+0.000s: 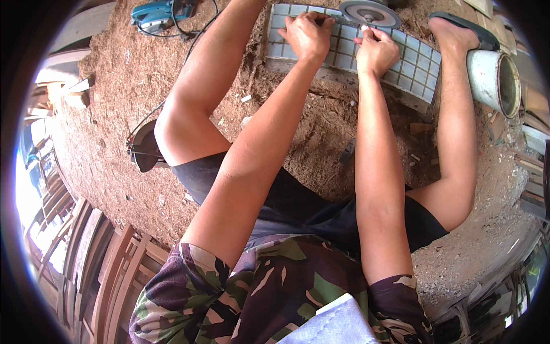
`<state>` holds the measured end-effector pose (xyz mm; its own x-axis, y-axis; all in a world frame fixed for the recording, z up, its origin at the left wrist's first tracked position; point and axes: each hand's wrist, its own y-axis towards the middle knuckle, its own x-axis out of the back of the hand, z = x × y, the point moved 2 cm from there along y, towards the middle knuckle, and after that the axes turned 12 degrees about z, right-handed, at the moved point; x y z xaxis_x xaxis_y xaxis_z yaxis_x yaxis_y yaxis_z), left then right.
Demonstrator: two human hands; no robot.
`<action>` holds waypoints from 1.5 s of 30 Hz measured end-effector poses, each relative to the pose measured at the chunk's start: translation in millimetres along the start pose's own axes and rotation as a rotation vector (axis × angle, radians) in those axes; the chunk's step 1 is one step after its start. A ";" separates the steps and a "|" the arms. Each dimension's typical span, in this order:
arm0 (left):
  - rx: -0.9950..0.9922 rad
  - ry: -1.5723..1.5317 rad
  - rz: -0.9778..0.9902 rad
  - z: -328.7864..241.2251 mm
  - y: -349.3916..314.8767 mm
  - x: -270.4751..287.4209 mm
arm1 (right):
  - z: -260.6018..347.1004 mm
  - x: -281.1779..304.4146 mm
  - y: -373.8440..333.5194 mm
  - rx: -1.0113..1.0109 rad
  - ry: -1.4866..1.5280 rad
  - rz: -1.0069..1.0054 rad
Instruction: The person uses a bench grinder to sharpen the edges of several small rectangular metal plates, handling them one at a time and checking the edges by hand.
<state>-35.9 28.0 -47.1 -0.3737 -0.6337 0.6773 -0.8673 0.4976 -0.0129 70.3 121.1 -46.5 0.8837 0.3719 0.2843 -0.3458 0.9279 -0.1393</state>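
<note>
A round grey grinding wheel [352, 12] sits at the top, just beyond a low slab faced with pale square tiles [418, 60]. Over the tiles, left of the wheel, is my left hand [309, 35], its fingers bent and pinched together. My right hand [377, 53] is closed too, thumb and forefinger meeting just under the wheel's near rim. A thin dark strip seems to run between the two sets of fingertips; its kind is too small to tell. Whether it touches the wheel I cannot tell.
My bare legs flank the slab. A blue power tool [153, 16] with a black cord lies at the upper left. Behind my left knee is a dark tool with a curved guard [148, 146]. A whitish bucket [484, 80] lies by my right foot. Wooden pieces [112, 275] stand lower left.
</note>
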 end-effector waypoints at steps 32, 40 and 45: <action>0.000 0.053 0.003 -15.3 -6.5 -12.8 | -1.8 20.0 5.4 -0.013 -0.027 -0.023; 0.021 0.088 0.027 -19.7 -7.5 -17.5 | -2.0 25.5 7.1 -0.024 -0.015 -0.027; 0.021 0.106 0.012 -21.3 -9.1 -19.1 | -0.8 28.1 7.6 -0.032 -0.053 -0.025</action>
<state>-13.8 48.2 -44.3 -0.3478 -0.5609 0.7513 -0.8700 0.4917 -0.0356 92.8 138.6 -40.3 0.8738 0.3503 0.3374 -0.3128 0.9360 -0.1615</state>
